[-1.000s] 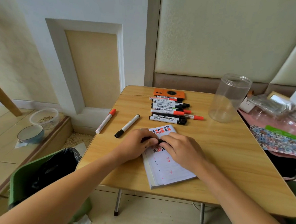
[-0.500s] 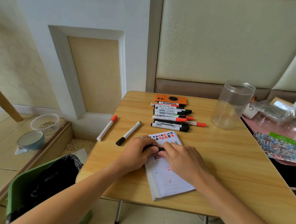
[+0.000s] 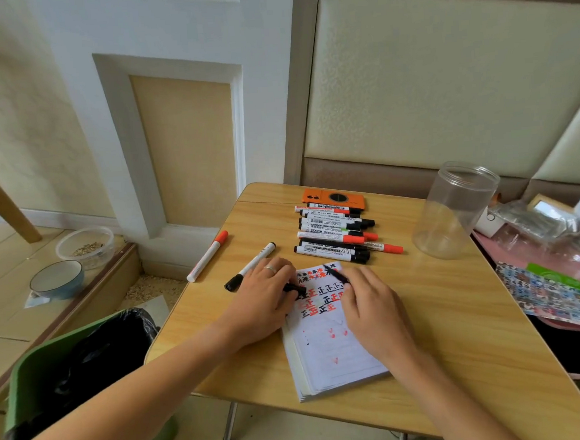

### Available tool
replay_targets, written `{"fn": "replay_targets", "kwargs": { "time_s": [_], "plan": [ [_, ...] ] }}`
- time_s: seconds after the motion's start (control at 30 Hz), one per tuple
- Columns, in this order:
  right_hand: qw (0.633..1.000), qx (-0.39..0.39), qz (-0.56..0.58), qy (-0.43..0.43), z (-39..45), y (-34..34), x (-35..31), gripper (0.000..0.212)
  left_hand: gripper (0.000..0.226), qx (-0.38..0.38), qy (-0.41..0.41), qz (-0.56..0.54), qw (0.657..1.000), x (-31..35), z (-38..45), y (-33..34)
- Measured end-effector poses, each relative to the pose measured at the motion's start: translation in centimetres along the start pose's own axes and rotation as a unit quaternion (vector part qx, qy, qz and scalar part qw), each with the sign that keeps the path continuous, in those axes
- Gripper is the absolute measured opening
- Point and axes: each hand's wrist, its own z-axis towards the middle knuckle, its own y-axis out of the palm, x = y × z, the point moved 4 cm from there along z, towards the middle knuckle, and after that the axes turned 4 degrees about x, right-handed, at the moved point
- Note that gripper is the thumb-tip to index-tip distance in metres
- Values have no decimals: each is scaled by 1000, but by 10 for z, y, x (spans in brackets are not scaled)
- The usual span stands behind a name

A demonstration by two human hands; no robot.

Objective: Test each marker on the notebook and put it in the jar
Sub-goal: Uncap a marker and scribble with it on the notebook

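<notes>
A white notebook [image 3: 328, 351] with red and black test marks lies on the wooden table [image 3: 454, 328]. My right hand [image 3: 374, 310] holds an uncapped black marker [image 3: 335, 274], its tip over the page's top. My left hand [image 3: 263, 300] grips the black cap [image 3: 295, 289] at the notebook's left edge. A clear jar [image 3: 452, 212] stands upright at the back right, with no markers inside. Several red and black markers [image 3: 334, 234] lie in a row behind the notebook. Two more lie apart at the left: a red-capped marker [image 3: 208, 254] and a black-capped marker [image 3: 250, 266].
An orange phone [image 3: 333, 198] lies behind the marker row. Cluttered bags and a patterned sheet [image 3: 554, 290] sit off the table's right edge. A green bin with a black liner [image 3: 69, 369] stands at the left. Two bowls [image 3: 57, 279] rest on the floor.
My two hands have pulled apart. The cap has come off in my left hand and the marker's black tip now shows in my right hand over the page.
</notes>
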Motion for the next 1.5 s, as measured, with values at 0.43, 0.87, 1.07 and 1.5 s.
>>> {"fn": "replay_targets", "kwargs": {
  "time_s": [0.43, 0.87, 1.07, 1.5],
  "plan": [
    [804, -112, 535, 235, 1, -2, -20, 5, 49, -81, 1, -1, 997, -4, -3, 3],
    [868, -153, 411, 234, -2, 11, -19, 13, 54, -60, -12, -41, 997, -10, -3, 2],
    [889, -162, 368, 219, -7, 15, -21, 27, 61, -44, -10, -54, 998, -13, -3, 1],
    [891, -173, 359, 220, -10, 16, -25, 26, 59, -55, -13, -48, 997, -15, -1, 4]
  ]
}}
